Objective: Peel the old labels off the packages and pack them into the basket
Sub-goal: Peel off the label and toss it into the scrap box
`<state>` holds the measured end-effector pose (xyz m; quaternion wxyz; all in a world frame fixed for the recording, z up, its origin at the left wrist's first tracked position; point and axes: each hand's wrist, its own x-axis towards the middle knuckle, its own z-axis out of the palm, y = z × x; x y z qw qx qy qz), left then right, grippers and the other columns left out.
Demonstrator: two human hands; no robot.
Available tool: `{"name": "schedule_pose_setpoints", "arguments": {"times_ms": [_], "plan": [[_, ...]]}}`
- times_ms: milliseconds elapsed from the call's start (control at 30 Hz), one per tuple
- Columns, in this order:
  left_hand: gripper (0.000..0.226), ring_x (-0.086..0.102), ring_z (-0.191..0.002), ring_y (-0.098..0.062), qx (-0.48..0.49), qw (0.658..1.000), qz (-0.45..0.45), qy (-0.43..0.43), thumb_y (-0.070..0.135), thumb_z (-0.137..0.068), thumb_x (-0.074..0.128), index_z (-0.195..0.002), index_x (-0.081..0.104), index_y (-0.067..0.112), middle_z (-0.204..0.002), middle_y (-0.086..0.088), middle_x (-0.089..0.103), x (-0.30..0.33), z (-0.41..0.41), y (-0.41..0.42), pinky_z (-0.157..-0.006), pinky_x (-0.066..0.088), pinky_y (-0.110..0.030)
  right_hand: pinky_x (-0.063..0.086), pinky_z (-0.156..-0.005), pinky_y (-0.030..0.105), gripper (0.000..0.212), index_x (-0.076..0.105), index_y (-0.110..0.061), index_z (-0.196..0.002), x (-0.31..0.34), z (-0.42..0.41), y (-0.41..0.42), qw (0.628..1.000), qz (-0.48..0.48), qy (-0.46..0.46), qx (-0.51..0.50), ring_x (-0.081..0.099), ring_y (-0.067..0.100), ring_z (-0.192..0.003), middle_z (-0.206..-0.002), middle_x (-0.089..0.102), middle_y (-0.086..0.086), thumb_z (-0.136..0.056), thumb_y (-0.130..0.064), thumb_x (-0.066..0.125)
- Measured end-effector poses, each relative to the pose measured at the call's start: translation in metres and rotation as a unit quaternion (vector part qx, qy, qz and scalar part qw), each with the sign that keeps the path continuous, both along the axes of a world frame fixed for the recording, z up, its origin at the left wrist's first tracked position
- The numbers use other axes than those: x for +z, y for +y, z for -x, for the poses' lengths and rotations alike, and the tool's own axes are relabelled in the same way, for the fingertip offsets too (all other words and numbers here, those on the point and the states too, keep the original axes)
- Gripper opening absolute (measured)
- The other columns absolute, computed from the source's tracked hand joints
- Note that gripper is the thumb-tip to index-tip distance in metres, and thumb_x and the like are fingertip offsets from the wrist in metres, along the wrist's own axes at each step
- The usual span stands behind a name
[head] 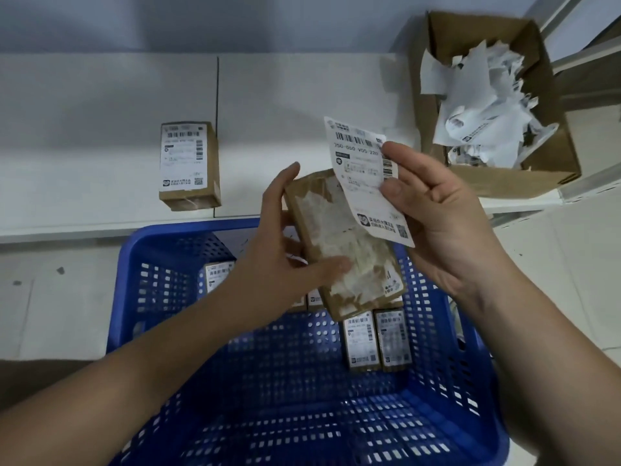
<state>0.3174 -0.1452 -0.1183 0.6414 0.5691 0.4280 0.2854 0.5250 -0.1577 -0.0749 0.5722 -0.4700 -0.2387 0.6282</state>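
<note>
A brown package (342,243) is held above the blue basket (161,260), its face rough with torn paper. The left hand (285,260) has its grip curled round the package; the right hand (440,210) pinches a peeled label (361,163) just above it. More packages (376,338) stand inside the basket. Beyond the basket, another labelled package (190,164) lies on the white surface (100,129), and a cardboard box (551,156) holds crumpled labels (484,102).
</note>
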Motion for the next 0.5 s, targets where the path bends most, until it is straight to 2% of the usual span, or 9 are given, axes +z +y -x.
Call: {"name": "schedule_pose_setpoints", "arguments": {"times_ms": [100, 167, 233, 333, 400, 500], "plan": [[0.095, 0.065, -0.119, -0.02, -0.011, 1.0, 0.016, -0.007, 0.027, -0.073, 0.091, -0.143, 0.03, 0.044, -0.135, 0.001, 0.059, 0.011, 0.0, 0.011, -0.085, 0.063, -0.04, 0.062, -0.081, 0.035, 0.047, 0.063, -0.009, -0.125, 0.003, -0.003, 0.002, 1.0, -0.016, -0.01, -0.006, 0.071, 0.028, -0.112, -0.122, 0.073, 0.012, -0.08, 0.004, 0.064], [0.089, 0.067, -0.117, -0.025, -0.011, 0.999, 0.034, -0.014, 0.027, -0.073, 0.087, -0.141, 0.033, 0.045, -0.135, -0.001, 0.059, 0.018, 0.0, 0.018, -0.079, 0.064, -0.042, 0.062, -0.079, 0.035, 0.048, 0.063, -0.009, -0.125, 0.006, -0.006, 0.001, 0.999, -0.028, -0.026, -0.013, 0.071, 0.028, -0.111, -0.12, 0.074, 0.012, -0.079, 0.004, 0.065], [0.088, 0.068, -0.116, -0.022, 0.001, 0.999, 0.035, -0.008, 0.026, -0.075, 0.083, -0.142, 0.031, 0.049, -0.135, -0.001, 0.059, 0.025, 0.002, 0.024, -0.074, 0.064, -0.043, 0.062, -0.079, 0.036, 0.047, 0.064, -0.011, -0.124, 0.008, -0.007, -0.001, 0.998, -0.038, -0.051, -0.009, 0.071, 0.028, -0.111, -0.12, 0.074, 0.01, -0.079, 0.002, 0.067], [0.093, 0.072, -0.11, -0.022, 0.003, 0.999, 0.039, -0.007, 0.02, -0.084, 0.078, -0.148, 0.022, 0.057, -0.137, 0.002, 0.057, 0.028, 0.008, 0.033, -0.075, 0.064, -0.045, 0.062, -0.08, 0.035, 0.045, 0.066, -0.015, -0.119, 0.009, -0.007, -0.006, 0.993, -0.058, -0.102, 0.02, 0.071, 0.027, -0.111, -0.119, 0.075, 0.007, -0.076, -0.003, 0.07], [0.094, 0.071, -0.11, -0.02, -0.016, 0.999, 0.032, -0.001, 0.027, -0.083, 0.077, -0.148, 0.019, 0.061, -0.139, 0.003, 0.056, 0.03, 0.011, 0.037, -0.077, 0.064, -0.044, 0.061, -0.08, 0.034, 0.043, 0.068, -0.017, -0.115, 0.009, -0.005, -0.009, 0.989, -0.066, -0.128, 0.037, 0.072, 0.025, -0.109, -0.116, 0.076, 0.004, -0.073, -0.006, 0.072], [0.086, 0.067, -0.117, -0.018, -0.052, 0.998, 0.02, 0.006, 0.038, -0.078, 0.075, -0.144, 0.026, 0.061, -0.135, 0.006, 0.059, 0.03, 0.012, 0.039, -0.08, 0.063, -0.04, 0.061, -0.079, 0.03, 0.042, 0.069, -0.018, -0.113, 0.005, 0.001, -0.011, 0.987, -0.069, -0.141, 0.044, 0.075, 0.022, -0.102, -0.112, 0.077, 0.002, -0.073, -0.004, 0.072]]}}
